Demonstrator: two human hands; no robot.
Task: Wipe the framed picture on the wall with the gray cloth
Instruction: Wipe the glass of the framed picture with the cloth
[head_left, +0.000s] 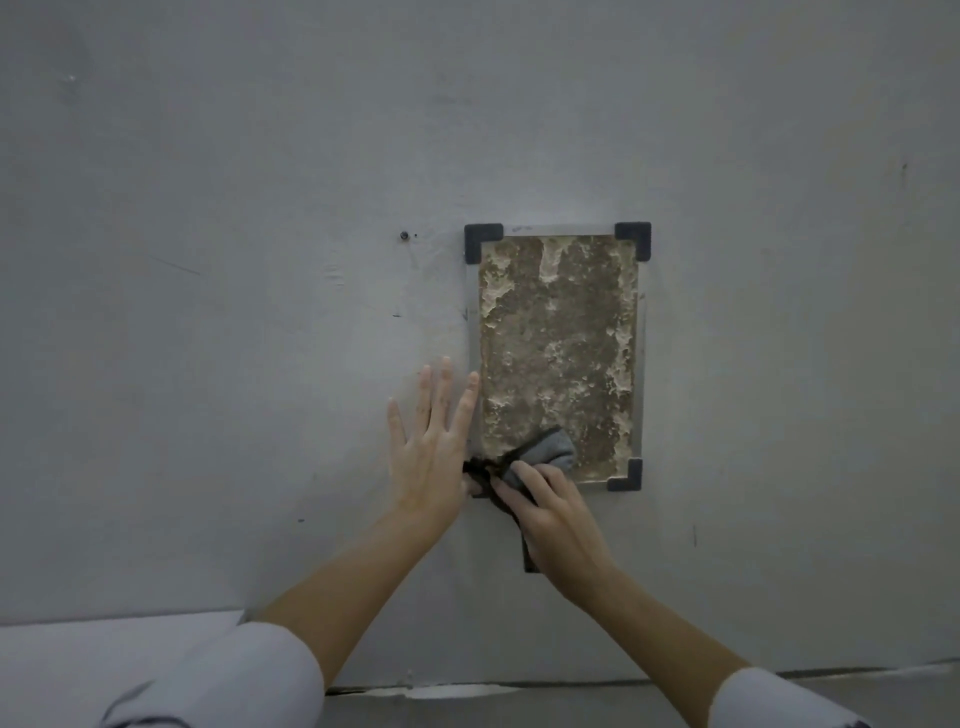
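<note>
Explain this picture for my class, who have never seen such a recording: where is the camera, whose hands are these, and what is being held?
There is one picture, from a camera worn on a person's head, looking at a wall. No machine: two bare hands. The left hand lies flat and open against the wall beside the framed picture, at its lower left edge. The right hand has its fingers closed on the gray cloth, pressing it on the picture's lower part. Dark corner pieces show at three corners.

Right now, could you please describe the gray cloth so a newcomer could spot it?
On the wall hangs a framed picture. At its lower left corner, the right hand presses the cloth against it. It is the only soft, bunched gray thing there.
</note>
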